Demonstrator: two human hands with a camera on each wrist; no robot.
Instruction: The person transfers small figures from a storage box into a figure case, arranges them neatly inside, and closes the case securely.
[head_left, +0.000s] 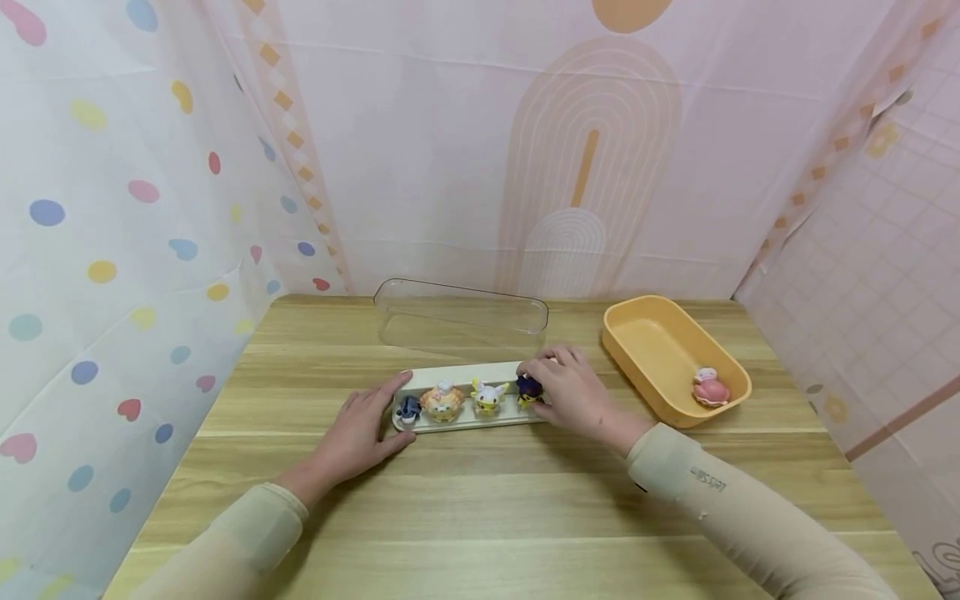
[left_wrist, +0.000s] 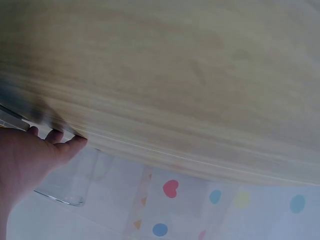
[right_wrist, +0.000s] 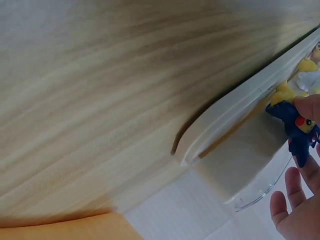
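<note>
In the centre of the frame, the right hand (head_left: 573, 393) is pinching a dark blue figurine (head_left: 528, 389) at the right end of the white tray (head_left: 457, 375). The left hand (head_left: 360, 433), fingers spread, is touching its left end, beside 3 other figurines (head_left: 442, 402).

Table (head_left: 480, 517): light wood-grain top, smooth, matt with a slight sheen. White tray (head_left: 450, 377): smooth matt plastic. Clear cover (head_left: 461, 312) behind it: transparent glossy plastic. Orange bin (head_left: 651, 346): smooth plastic, soft sheen. Small figures, e.g. the dark blue figure (head_left: 528, 388) and the pink figure (head_left: 710, 388): glossy painted plastic. Backdrop (head_left: 112, 208): thin printed sheeting, creased, partly see-through. Sleeves (head_left: 720, 500): beige knit cloth, matt.
</note>
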